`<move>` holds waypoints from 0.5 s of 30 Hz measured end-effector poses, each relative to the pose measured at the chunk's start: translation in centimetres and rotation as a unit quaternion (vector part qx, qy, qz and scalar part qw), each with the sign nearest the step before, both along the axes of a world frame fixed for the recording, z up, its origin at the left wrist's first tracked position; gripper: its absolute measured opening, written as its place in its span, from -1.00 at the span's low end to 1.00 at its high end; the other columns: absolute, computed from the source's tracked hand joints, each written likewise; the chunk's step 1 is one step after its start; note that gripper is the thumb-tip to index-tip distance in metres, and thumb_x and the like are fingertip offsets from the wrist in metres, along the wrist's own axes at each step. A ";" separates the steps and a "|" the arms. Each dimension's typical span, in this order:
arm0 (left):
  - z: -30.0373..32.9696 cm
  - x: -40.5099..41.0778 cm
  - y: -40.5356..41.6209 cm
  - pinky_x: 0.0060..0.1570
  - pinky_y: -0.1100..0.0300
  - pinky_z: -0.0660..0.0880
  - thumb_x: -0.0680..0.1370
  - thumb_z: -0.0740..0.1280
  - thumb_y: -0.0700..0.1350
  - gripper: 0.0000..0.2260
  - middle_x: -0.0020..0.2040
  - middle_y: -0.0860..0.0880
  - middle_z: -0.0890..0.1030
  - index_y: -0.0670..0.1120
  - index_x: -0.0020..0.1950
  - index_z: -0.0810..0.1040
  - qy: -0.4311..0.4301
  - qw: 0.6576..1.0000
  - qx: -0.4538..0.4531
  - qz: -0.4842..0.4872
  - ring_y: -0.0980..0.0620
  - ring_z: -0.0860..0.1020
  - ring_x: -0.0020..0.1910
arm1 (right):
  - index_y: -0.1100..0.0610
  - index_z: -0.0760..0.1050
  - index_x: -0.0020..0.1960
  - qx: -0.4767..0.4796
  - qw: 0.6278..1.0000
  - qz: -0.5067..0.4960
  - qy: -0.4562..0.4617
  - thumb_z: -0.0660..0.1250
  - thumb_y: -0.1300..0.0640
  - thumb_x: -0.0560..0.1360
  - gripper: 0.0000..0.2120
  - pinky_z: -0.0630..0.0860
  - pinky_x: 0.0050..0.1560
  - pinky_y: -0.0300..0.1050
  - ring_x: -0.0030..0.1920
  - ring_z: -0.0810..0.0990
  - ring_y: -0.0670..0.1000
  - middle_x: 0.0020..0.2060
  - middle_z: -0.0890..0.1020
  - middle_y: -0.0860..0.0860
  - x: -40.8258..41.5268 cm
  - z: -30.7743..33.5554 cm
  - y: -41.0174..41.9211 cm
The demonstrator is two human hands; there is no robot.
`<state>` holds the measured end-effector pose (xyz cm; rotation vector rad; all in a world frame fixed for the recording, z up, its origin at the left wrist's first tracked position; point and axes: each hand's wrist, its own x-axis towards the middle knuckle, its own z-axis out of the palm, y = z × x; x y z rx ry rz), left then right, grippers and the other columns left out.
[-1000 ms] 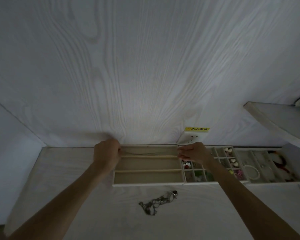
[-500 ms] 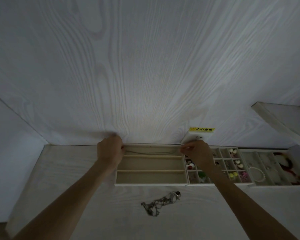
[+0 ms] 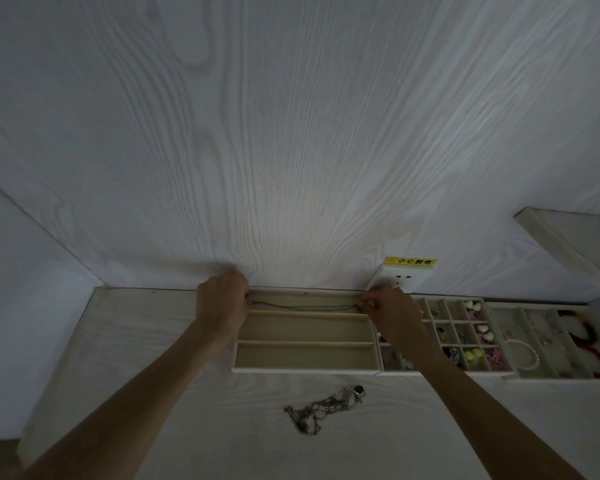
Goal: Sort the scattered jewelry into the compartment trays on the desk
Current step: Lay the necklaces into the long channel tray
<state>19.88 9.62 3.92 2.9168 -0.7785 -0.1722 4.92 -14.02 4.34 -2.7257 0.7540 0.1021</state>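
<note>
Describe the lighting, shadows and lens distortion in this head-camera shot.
Head view: dim, grey light, brightest on the wall above the long-slot tray; soft shadow behind the left hand; wide-angle bending curves the desk edges; the thin chain and small tray items are too dark to resolve.

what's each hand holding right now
Left hand: fingers pinch the left end of the thin metal chain necklace.
Right hand: fingers pinch the chain's right end, over the beige three-slot tray.

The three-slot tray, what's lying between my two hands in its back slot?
A thin chain necklace, stretched along the back slot from the left hand to the right hand, seen in the head view.
</note>
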 end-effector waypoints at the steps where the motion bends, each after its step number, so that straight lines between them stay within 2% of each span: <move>1: 0.0 0.0 0.0 -0.15 0.14 0.44 0.54 0.28 -0.07 -0.85 -0.09 -0.04 0.64 -0.05 -0.12 0.63 -0.001 1.000 0.000 0.000 -0.07 0.61 -0.07 | 0.01 0.64 0.05 -0.008 1.000 0.009 0.005 0.26 -0.01 0.55 -0.78 0.49 -0.05 -0.11 -0.01 0.61 0.02 -0.02 0.67 -0.01 0.0 0.0 0.1; 6: 0.4 -0.2 0.1 -0.12 0.14 0.45 0.54 0.27 -0.08 -0.84 -0.07 -0.05 0.64 -0.05 -0.09 0.64 0.002 1.000 -0.004 0.000 -0.09 0.61 -0.03 | 0.05 0.64 0.01 -0.010 1.000 0.024 -0.010 0.23 -0.01 0.56 -0.76 0.45 -0.17 -0.13 -0.12 0.61 0.01 -0.14 0.67 0.01 -0.5 0.6 0.1; 10: 0.9 -0.2 0.6 -0.12 0.14 0.49 0.53 0.28 -0.07 -0.83 -0.10 -0.04 0.66 -0.05 -0.10 0.67 0.028 0.999 -0.035 0.004 -0.06 0.61 -0.08 | 0.07 0.63 -0.12 -0.029 0.999 0.045 -0.014 0.23 0.05 0.58 -0.77 0.27 -0.36 -0.18 -0.29 0.53 -0.02 -0.33 0.62 0.00 -1.5 2.2 0.0; 13: 1.9 -0.9 1.1 -0.13 0.15 0.51 0.51 0.32 -0.06 -0.83 -0.12 -0.02 0.68 -0.07 -0.09 0.69 0.064 0.995 -0.073 0.000 0.00 0.62 -0.13 | 0.00 0.64 0.04 0.010 0.998 0.066 0.001 0.24 0.02 0.56 -0.79 0.47 -0.20 -0.19 -0.22 0.60 -0.07 -0.18 0.69 -0.05 -2.7 3.7 0.0; 15: 2.8 -1.7 1.3 -0.15 0.20 0.50 0.51 0.36 -0.04 -0.86 -0.15 0.01 0.69 -0.03 -0.08 0.70 0.143 0.984 -0.108 -0.022 0.06 0.62 -0.17 | -0.03 0.62 0.10 0.040 0.995 0.087 0.015 0.26 0.01 0.55 -0.79 0.50 -0.08 -0.20 -0.22 0.56 -0.15 -0.10 0.67 -0.10 -3.6 4.5 0.4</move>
